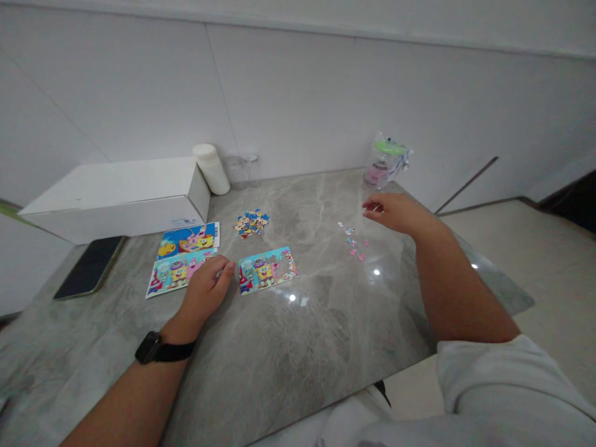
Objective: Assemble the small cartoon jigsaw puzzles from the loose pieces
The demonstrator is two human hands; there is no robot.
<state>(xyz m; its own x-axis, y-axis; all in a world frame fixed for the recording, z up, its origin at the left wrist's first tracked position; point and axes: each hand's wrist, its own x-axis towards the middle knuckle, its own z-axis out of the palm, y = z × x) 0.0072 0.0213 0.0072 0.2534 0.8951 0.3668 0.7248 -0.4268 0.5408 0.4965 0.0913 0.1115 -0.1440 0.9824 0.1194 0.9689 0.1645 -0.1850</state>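
My left hand (205,290) rests half-curled, holding nothing, on the grey marble tabletop (302,347) between the glossy cartoon reference card (174,273) and the part-finished rectangular cartoon jigsaw (267,270). My right hand (388,211) pinches at something tiny, far right of the scattered pink and blue loose pieces (354,241). I judge that steadying the jigsaw edge helps seating. No writing is legible.

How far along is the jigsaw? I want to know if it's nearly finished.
Most of the puzzle is assembled, with gaps near its right side. The right hand pinches a piece; the left hand rests beside the puzzle. A pile and scattered pieces remain.
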